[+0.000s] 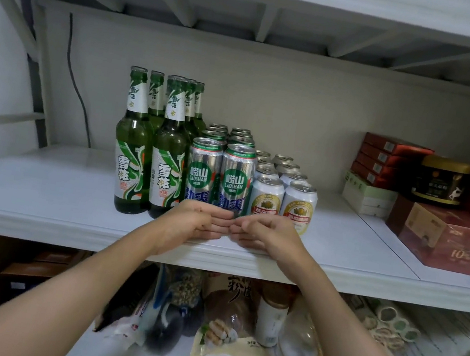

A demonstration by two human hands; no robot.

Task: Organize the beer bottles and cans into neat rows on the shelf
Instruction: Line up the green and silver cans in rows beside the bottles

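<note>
Head view puts both your hands low on the white shelf [40, 203], at its near edge, right in front of the drinks. Your left hand [193, 223] lies with its fingers stretched out straight toward the right, released and grasping nothing; your right hand [268, 231] mirrors it with fingers loosely bent toward the left, also grasping nothing. The fingertips of the two hands meet or nearly meet just in front of the two front Laoshan cans [219, 172], whose bases they partly hide. I cannot tell whether the fingers touch the cans. These tall green-and-silver cans run in two rows toward the far wall. Left of them, touching side by side, stand the green bottles [153, 147], upright in two rows. Right of the tall cans sit the short white cans [282, 200], also in two rows. Far right on the shelf, well apart, lie red boxes [444, 236] and a black tub [440, 181]
</note>
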